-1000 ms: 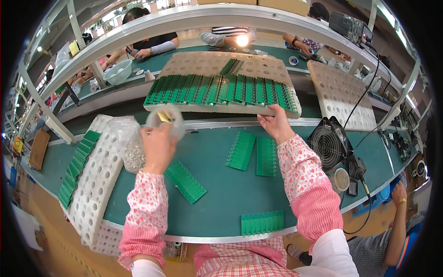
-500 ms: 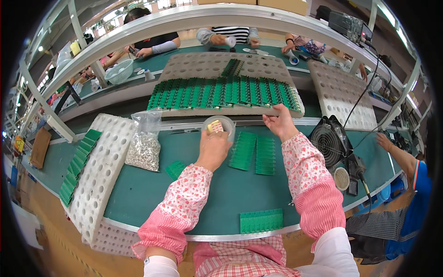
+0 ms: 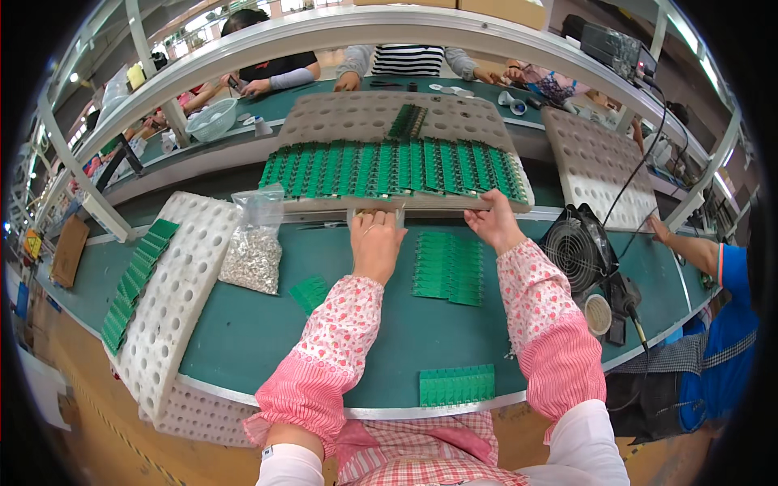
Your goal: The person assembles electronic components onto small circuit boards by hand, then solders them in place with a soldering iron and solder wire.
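At the front edge of a pale foam board (image 3: 454, 204), my left hand (image 3: 378, 241) is closed, fingers curled over a clear plastic tub (image 3: 354, 217) that it mostly hides. My right hand (image 3: 496, 223) grips the same foam edge farther right, thumb below and fingertips against it. A long row of green circuit boards (image 3: 348, 168) lies overlapped on that foam, with a few more boards (image 3: 408, 121) behind. Between my forearms, green circuit board panels (image 3: 448, 267) lie side by side on the mat. Another panel (image 3: 457, 385) is near the front edge.
Left are a bag of small metallic parts (image 3: 253, 259), a small green panel (image 3: 309, 293) and a white holed foam board (image 3: 182, 283) carrying green boards (image 3: 138, 283). A black fan (image 3: 574, 247) and a solder reel (image 3: 598, 314) stand right. Co-workers sit across and at right.
My left hand and the tub have shifted forward to the foam edge; its fingers now cover the tub's contents. The middle green panels lie closer together. My right hand stays at the foam edge.
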Action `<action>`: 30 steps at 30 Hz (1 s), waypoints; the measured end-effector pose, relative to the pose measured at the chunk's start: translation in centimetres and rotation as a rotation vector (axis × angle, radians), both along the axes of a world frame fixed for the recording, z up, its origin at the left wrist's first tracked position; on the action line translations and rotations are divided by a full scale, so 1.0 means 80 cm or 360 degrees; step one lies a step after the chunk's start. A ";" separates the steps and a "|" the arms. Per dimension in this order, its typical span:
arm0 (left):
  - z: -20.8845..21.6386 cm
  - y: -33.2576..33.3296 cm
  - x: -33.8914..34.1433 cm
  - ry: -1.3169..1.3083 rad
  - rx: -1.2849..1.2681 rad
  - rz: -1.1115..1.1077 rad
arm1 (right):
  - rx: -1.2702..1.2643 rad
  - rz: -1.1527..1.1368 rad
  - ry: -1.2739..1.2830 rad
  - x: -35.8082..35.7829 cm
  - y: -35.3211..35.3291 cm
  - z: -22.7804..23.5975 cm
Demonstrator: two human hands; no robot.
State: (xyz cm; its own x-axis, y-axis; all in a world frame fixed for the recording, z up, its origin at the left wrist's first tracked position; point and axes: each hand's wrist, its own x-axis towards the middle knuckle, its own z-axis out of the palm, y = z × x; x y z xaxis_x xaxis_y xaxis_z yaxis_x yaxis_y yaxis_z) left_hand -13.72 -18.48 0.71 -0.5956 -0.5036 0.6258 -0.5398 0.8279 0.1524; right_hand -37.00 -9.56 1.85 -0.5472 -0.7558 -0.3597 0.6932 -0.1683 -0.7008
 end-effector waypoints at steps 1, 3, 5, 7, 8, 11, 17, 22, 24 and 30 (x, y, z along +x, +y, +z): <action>-0.004 0.000 0.003 0.0053 -0.0067 0.0028 | 0.0002 -0.0017 -0.0002 -0.002 0.000 -0.002; -0.004 0.002 0.005 0.0101 -0.0112 0.0096 | 0.0025 0.0043 -0.0012 -0.001 -0.002 -0.007; 0.000 0.005 0.013 0.0148 -0.0046 0.0022 | 0.0044 0.0040 -0.0049 0.004 -0.001 -0.012; 0.017 0.012 0.025 0.0231 0.0047 -0.0083 | 0.0067 0.0072 -0.0084 0.005 0.002 -0.010; 0.022 0.012 0.033 0.0223 0.0051 -0.0098 | 0.0068 0.0058 -0.0092 0.008 0.005 -0.008; 0.026 0.008 0.064 0.0271 -0.0039 -0.0084 | -0.0087 0.0039 -0.0044 0.019 0.016 -0.006; 0.026 0.017 0.124 0.0254 0.0082 -0.0115 | -0.0053 -0.0009 -0.0015 0.034 0.065 -0.010; 0.047 0.066 0.169 0.0158 0.0307 -0.0241 | -0.0001 0.0187 0.0697 0.085 0.193 0.065; 0.050 0.096 0.168 0.0158 0.0364 -0.0337 | 0.0198 0.0166 0.1110 0.107 0.254 0.068; 0.022 0.174 0.158 -0.0001 0.0479 -0.0588 | 0.0386 -0.0862 0.0947 0.125 0.405 0.027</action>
